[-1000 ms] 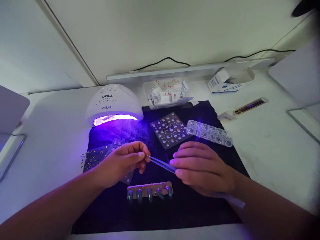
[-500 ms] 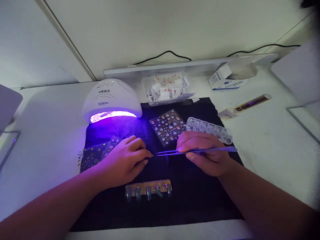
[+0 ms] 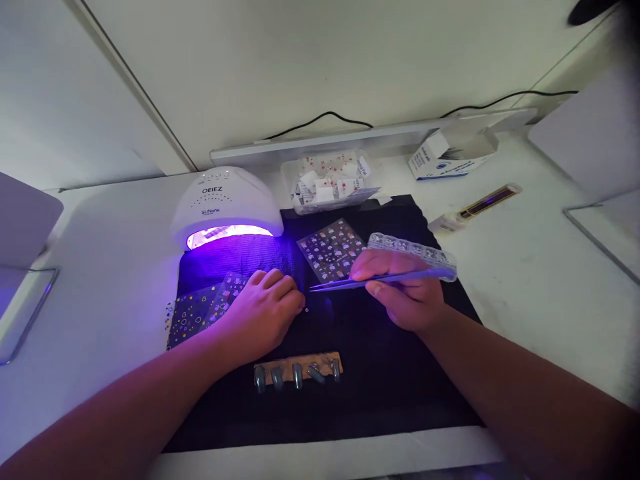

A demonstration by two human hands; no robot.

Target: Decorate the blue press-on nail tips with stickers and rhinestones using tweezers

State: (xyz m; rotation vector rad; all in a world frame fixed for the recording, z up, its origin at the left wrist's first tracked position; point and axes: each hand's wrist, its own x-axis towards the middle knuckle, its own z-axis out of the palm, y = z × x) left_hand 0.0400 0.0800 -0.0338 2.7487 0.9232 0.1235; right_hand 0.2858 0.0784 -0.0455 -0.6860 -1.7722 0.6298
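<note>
My right hand (image 3: 400, 288) pinches a pair of blue tweezers (image 3: 380, 279), whose thin tips point left and end just short of my left hand (image 3: 273, 307). The left fingers are curled together over the black cloth; whatever they may hold is hidden. Beside their tips shows a tiny shiny bead (image 3: 307, 310). Closer to me lies a tan strip (image 3: 320, 360) carrying several glossy grey-green false nails (image 3: 297, 377). Behind the right hand sits a clear compartment case (image 3: 407, 245) of small gems, with a dark sticker sheet (image 3: 331, 250) to its left.
A white nail lamp (image 3: 227, 200) glows purple at the back left. More sticker sheets (image 3: 193, 313) lie by my left forearm. Along the back are a clear tub of packets (image 3: 325, 207) and a white box (image 3: 445, 167). A bottle (image 3: 475, 210) lies on the right.
The tweezers' tips have lifted away from my left fingertips and the bead, and the right hand has shifted up and slightly left. My left fingers have curled in more. The view has tilted slightly.
</note>
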